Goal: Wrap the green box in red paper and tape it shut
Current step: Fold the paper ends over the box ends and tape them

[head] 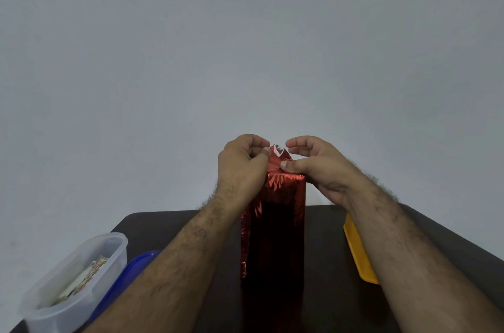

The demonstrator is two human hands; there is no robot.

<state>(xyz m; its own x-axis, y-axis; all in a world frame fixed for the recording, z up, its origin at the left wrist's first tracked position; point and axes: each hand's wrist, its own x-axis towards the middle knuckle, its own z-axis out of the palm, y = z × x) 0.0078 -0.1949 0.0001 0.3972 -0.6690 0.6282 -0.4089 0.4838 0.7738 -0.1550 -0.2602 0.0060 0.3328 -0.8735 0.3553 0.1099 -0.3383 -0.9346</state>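
A tall box stands upright on the dark table [327,250], fully covered in shiny red paper [275,237]; no green shows. A loose red flap hangs down its left side. At the top end, the paper sticks up in a crumpled peak. My left hand [242,166] pinches that peak from the left with curled fingers. My right hand [313,166] is on the right, its thumb pressing the paper against the box's top edge while its fingers curve over the peak. No tape is visible.
A clear plastic container [73,278] holding paper pieces sits at the front left, with a blue lid [136,264] beside it. A yellow tray [357,250] lies on the right, partly behind my right forearm. A plain grey wall stands behind the table.
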